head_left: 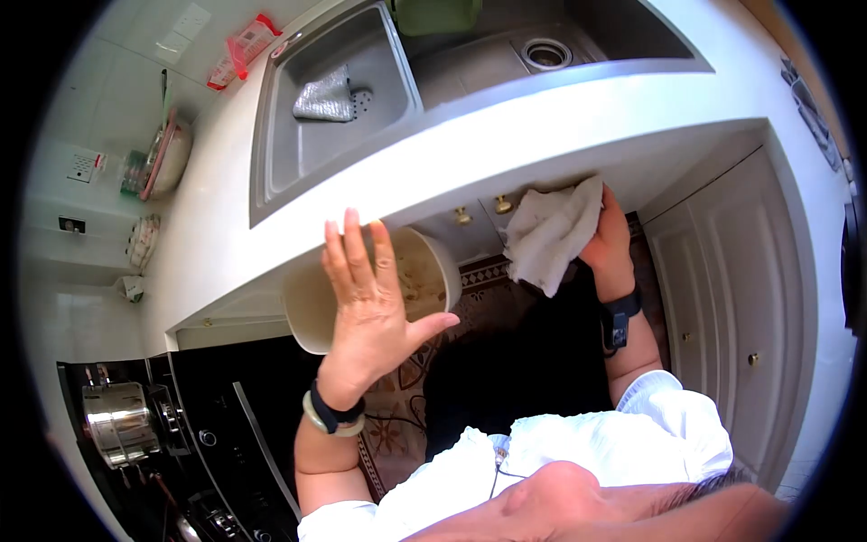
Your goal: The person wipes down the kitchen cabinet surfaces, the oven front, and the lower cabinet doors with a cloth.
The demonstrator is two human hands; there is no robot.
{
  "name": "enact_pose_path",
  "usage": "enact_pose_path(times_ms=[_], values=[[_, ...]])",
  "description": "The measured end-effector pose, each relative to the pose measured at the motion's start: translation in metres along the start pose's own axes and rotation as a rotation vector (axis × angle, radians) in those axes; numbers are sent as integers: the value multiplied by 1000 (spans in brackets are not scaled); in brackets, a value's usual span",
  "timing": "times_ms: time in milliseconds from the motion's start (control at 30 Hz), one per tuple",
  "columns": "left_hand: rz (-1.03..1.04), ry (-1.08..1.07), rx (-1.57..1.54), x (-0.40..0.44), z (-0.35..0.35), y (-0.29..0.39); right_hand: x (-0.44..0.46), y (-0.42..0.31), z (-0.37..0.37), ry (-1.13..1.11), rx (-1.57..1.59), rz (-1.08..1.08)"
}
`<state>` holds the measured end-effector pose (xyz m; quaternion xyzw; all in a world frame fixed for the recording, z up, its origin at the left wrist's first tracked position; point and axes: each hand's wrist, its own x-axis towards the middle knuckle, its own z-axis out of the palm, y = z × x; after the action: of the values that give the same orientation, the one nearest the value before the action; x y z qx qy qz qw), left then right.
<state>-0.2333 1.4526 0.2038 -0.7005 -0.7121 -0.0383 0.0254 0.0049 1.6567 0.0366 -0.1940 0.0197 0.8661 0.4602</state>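
Note:
My left hand (366, 298) is spread with its fingers apart and holds nothing. Its fingertips reach the front edge of the white countertop (217, 244), above a pale bin (438, 271) with some scraps inside. In my right hand (612, 237) is a white cloth (553, 230), which hangs down in front of the cabinet doors, just under the counter edge. Part of the right hand's fingers is hidden behind the cloth.
A double sink (339, 154) is set in the counter, with a silvery folded cloth (325, 97) in one basin and a green container (436, 14) by the other. A steel pot (120, 423) stands on the stove at the lower left. Cabinet doors (722, 271) are at the right.

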Motion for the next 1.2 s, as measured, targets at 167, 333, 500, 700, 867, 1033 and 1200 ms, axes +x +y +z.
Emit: enact_pose_path(times_ms=[167, 333, 500, 700, 867, 1033, 1200], values=[[-24, -62, -61, 1, -13, 2, -57, -7, 58, -12, -35, 55], [-36, -174, -139, 4, -42, 2, -123, 1, 114, 23, -130, 12], [-71, -410, -392, 5, -95, -24, -190, 26, 173, -60, -260, 215], [22, -162, -890, -71, -249, -69, -248, 36, 270, -284, -905, 248], [-7, 268, -1329, -167, -364, -68, -267, 59, 327, -873, -1694, 558], [-271, 692, -1090, -285, -471, -12, -279, 113, 380, -1265, -2093, -382], [-58, 1053, -890, -396, -542, 60, -332, 150, 495, -1408, -1646, -484]])
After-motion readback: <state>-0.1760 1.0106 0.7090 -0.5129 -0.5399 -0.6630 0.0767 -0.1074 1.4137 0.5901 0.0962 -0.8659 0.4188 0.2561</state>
